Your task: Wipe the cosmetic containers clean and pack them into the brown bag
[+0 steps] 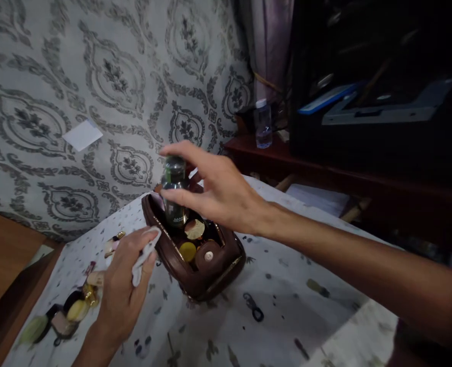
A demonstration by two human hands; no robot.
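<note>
A brown zippered bag lies with its top unzipped on the patterned white cloth. My right hand has its thumb and fingers around a dark glass bottle with a rounded cap, whose lower part is inside the bag's far end. Beside it in the bag are a round gold-toned item, a yellow round lid and a brown piece with a snap button. In my left hand, a crumpled white cloth or tissue is pinched, close to the bag's left side.
Several small bottles and cosmetics lie at the left, among them a yellow round item and a green one. Behind stands the patterned wall. A clear water bottle stands on the dark red ledge.
</note>
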